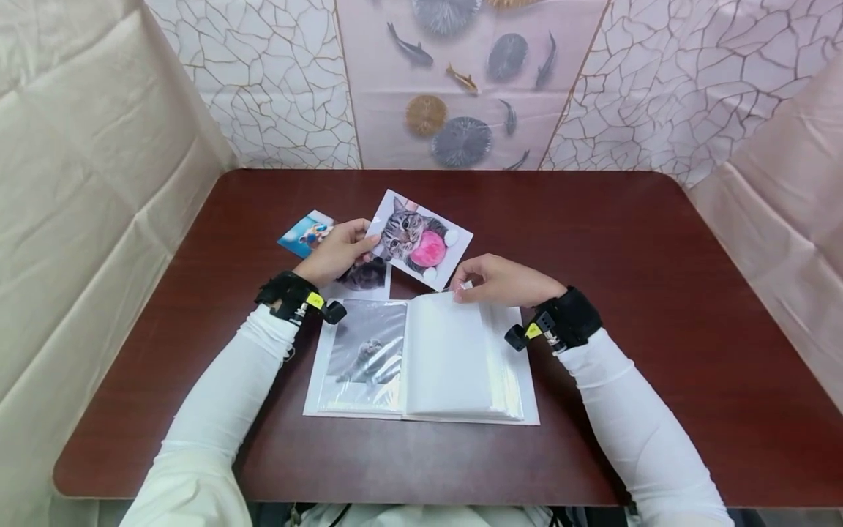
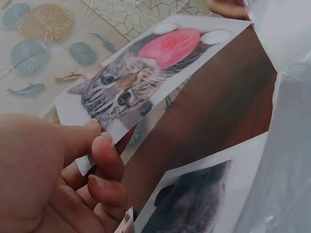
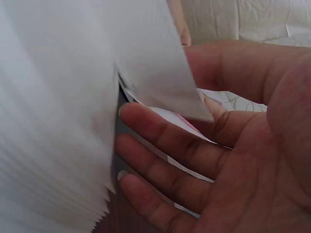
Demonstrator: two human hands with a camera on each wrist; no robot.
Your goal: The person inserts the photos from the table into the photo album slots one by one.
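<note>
My left hand [image 1: 334, 254] pinches a cat photo [image 1: 416, 240] by its left edge, holding it tilted above the back of an open photo album [image 1: 448, 359]. The print shows a tabby cat with a pink round shape. In the left wrist view, thumb and fingers grip the photo's white border [image 2: 119, 128]. My right hand [image 1: 503, 282] is at the top edge of the album's right-hand page; in the right wrist view, thumb and index finger pinch the page corner [image 3: 180, 94], the other fingers extended beside the page stack. A grey picture [image 1: 369, 344] fills the left sleeve.
Behind the album lie a photo of a dark-furred animal [image 1: 369, 277] and a blue photo [image 1: 306, 233], both partly covered by the left hand. The brown table [image 1: 658, 366] meets patterned cloth [image 1: 461, 88] at the back, with pale cloth hanging at both sides.
</note>
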